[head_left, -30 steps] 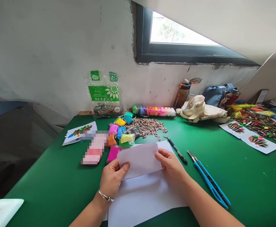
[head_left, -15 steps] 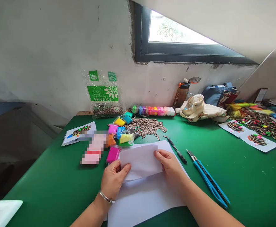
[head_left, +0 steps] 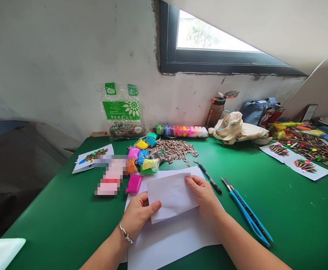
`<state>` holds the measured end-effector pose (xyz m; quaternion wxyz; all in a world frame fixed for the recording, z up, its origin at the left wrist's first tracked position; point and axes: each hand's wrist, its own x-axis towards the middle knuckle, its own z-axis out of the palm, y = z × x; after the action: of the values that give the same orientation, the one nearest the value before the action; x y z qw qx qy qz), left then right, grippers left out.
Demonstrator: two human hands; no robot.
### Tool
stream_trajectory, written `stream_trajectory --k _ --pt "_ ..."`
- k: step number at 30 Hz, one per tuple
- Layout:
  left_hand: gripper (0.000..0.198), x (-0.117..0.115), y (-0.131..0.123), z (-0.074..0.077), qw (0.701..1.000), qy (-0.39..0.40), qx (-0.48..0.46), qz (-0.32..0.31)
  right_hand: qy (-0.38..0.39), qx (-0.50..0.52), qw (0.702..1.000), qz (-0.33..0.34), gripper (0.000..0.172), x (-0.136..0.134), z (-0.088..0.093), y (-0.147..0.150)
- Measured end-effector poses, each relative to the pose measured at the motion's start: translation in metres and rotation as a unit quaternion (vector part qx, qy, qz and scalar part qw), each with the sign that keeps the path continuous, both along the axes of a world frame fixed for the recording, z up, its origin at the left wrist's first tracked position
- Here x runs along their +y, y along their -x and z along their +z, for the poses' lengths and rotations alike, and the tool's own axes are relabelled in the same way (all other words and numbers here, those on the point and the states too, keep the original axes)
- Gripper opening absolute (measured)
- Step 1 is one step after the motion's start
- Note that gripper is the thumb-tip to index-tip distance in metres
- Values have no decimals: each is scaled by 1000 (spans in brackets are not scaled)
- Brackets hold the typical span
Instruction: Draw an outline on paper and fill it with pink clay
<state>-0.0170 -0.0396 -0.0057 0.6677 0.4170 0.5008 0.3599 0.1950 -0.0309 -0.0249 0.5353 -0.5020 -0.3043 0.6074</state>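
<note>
Left hand [head_left: 137, 213] and right hand [head_left: 204, 193] have one small paper [head_left: 171, 197] stretched out between them. Left has its thumb over the lower left corner, right pinches the upper right one with the thumb on top. Can't really see what the fingers behind are doing. Compared with a second ago, the paper's slid a bit lower and to the right, it's tipped more, and the left hand has shifted down its edge, so the upper left corner sticks out free. Small regrip, basically. To me that means it's just being lined up or looked over; no marks on the side I can see. Could be folded or doubled at the bottom edge, can't tell.

It's held right over some bigger sheets [head_left: 175, 236] lying on the green table [head_left: 293, 213]; not sure if it touches them. Just right of the sheets there's a pen [head_left: 208, 178], then a blue knife [head_left: 246, 212] with its blade out, neither one in hand.

Further out, left of the sheets: bright clay packs [head_left: 135, 183], with a blurred-out pink thing [head_left: 113, 180] beside them and a seed-decorated card [head_left: 95, 157] past that. Behind the sheets is a pile of striped seeds [head_left: 176, 150], then a clay roll [head_left: 182, 131] and a seed bag [head_left: 121, 112] by the wall. Off right, two more decorated cards [head_left: 308, 168], overlapping or nearly so.
</note>
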Motion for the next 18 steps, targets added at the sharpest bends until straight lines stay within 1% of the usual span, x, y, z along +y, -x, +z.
stream_trajectory --k 2,5,10,13,15,18 --pt "39 0 -1 -2 1000 1 12 1 5 -18 1000 -1 42 -1 2 -1" --pt "35 -2 -1 -6 999 -21 41 7 16 -38 999 4 42 -1 6 -3" --pt "34 -3 0 -11 997 -42 66 7 12 -45 999 -2 39 0 8 -4" --pt "38 -2 1 -7 999 -25 44 -11 -2 -37 999 -10 37 2 6 -5" --pt "41 -2 0 -3 999 5 29 -28 -4 -33 999 -15 36 3 5 -6" --pt "47 -2 -1 1 997 58 32 -46 3 -27 999 -27 37 3 5 -6"
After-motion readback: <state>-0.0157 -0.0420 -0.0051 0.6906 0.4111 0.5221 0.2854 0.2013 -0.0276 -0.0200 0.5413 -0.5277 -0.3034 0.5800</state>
